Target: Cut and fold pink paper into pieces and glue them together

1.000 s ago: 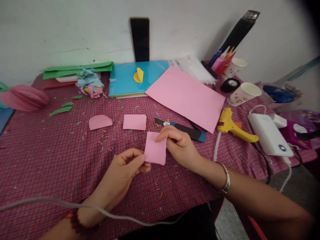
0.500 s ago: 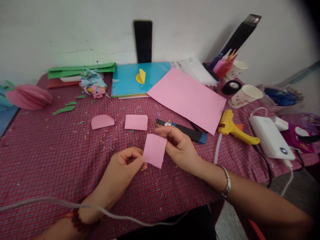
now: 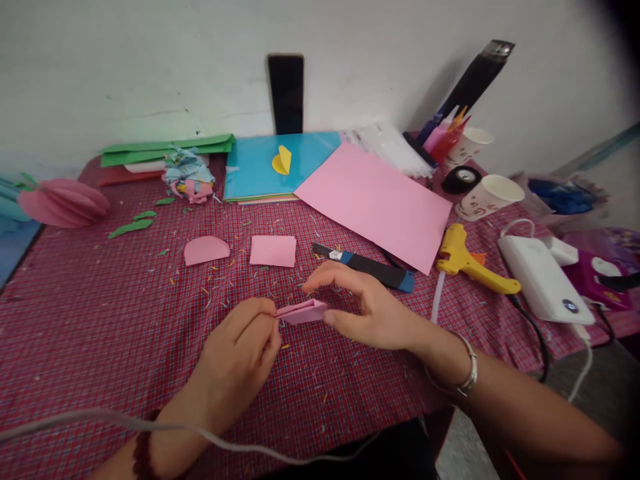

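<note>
1. Two bare hands above a red checked tablecloth (image 3: 100,320), both on the near side of the blue-and-black cutter (image 3: 377,268), the landmark for all places below.
2. Left hand (image 3: 237,357): near side of the cutter, to its left; closed, with fingers and thumb pinching one end of the folded pink paper (image 3: 305,315).
3. Folded pink paper: on the near side of the cutter, toward its left end; seen almost edge-on, layers slightly parted along the top.
4. Right hand (image 3: 373,310): just in front of the cutter; fingers curved, thumb and forefinger spread wide. Thumb tip at the paper's right end, touching or just beside: cannot tell which.
5. Pink rectangle (image 3: 273,251): left of the cutter, lying flat. Half-round pink piece (image 3: 207,251): farther left of the cutter.
6. Large pink sheet (image 3: 377,203): just beyond the cutter. Blue pad (image 3: 257,157), bearing a folded yellow disc (image 3: 282,161): beyond the cutter, to its left.
7. Yellow glue gun (image 3: 453,250): right of the cutter. White power bank (image 3: 547,273): farther right of the cutter.
8. Phone (image 3: 287,93): well beyond the cutter, upright against the wall (image 3: 360,73).
9. Crumpled paper scraps (image 3: 189,175): beyond the cutter, well to its left.
</note>
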`<state>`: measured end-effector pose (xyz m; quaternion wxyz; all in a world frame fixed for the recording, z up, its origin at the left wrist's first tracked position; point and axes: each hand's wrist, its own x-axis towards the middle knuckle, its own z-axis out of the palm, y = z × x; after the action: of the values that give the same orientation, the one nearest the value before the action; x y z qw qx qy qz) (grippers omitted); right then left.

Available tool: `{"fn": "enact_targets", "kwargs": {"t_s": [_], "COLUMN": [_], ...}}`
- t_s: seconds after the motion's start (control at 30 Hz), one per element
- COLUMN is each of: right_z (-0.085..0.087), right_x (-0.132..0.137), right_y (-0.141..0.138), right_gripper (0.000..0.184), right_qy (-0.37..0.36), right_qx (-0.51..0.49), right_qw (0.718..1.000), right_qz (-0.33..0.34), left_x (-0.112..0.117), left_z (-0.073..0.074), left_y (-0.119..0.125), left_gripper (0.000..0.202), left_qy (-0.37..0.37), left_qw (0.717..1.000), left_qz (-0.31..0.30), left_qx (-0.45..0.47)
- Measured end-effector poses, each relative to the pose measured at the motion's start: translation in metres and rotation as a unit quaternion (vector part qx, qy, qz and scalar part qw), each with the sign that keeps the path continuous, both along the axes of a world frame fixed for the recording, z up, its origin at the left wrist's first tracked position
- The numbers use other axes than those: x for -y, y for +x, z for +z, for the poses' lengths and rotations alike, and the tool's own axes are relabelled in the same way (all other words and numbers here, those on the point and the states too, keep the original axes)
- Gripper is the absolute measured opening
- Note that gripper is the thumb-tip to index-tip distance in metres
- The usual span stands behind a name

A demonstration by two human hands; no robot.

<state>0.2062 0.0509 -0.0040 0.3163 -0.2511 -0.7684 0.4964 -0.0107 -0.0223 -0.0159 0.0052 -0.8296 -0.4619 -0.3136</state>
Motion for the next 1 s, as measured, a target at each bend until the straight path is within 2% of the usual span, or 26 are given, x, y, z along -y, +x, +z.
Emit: {"fn": "enact_targets", "kwargs": {"t_s": [0.07,0.1,0.3,0.4,0.47,0.53,0.63,0.73,0.87,1.0], "right_z": [-0.004,-0.005,-0.006,-0.005,-0.006,-0.007,-0.005,-0.002,-0.004,-0.018], "right_x": [0.000,0.000,0.003,0.007,0.011,0.016,0.023,0.026,0.025,0.027], "right_y": [-0.003,-0.004,-0.004,-0.004,-0.005,-0.008,-0.011,-0.012,-0.011,-0.015], "right_gripper": [0.010,0.006,0.016,0.017,0.016,0.014,0.013,0.013,0.028,0.049], "right_qy": [0.019,0.027,0.075,0.128,0.157,0.161,0.144,0.107,0.115,0.145], "right_qx": [-0.002,-0.002,-0.003,-0.010,-0.016,-0.012,-0.004,0.013,0.047,0.049], "right_qw": [1.000,0.999,0.995,0.990,0.986,0.986,0.989,0.994,0.992,0.988], "right_qz": [-0.023,-0.032,-0.066,-0.065,-0.060,-0.048,-0.026,0.000,0.019,-0.013], "left_x": [0.003,0.005,0.004,0.002,0.003,0.004,0.007,0.008,0.006,0.006], "left_z": [-0.004,-0.005,-0.004,0.002,0.004,0.005,0.005,0.007,0.014,0.015], "left_y": [-0.002,-0.003,-0.002,0.002,0.005,0.008,0.012,0.014,0.011,0.006], "left_gripper": [0.017,0.016,0.015,0.016,0.007,0.003,0.019,0.032,0.036,0.034], "left_qy": [0.001,0.002,0.000,-0.013,-0.040,-0.077,-0.085,-0.076,-0.139,-0.199], "left_qw": [1.000,0.999,0.998,1.000,0.999,0.996,0.995,0.994,0.982,0.967], "left_qz": [-0.015,-0.022,-0.048,-0.026,0.006,0.010,-0.038,-0.073,-0.094,-0.092], "left_qx": [-0.026,-0.036,-0.039,0.004,0.035,0.040,0.016,0.033,0.085,0.128]}}
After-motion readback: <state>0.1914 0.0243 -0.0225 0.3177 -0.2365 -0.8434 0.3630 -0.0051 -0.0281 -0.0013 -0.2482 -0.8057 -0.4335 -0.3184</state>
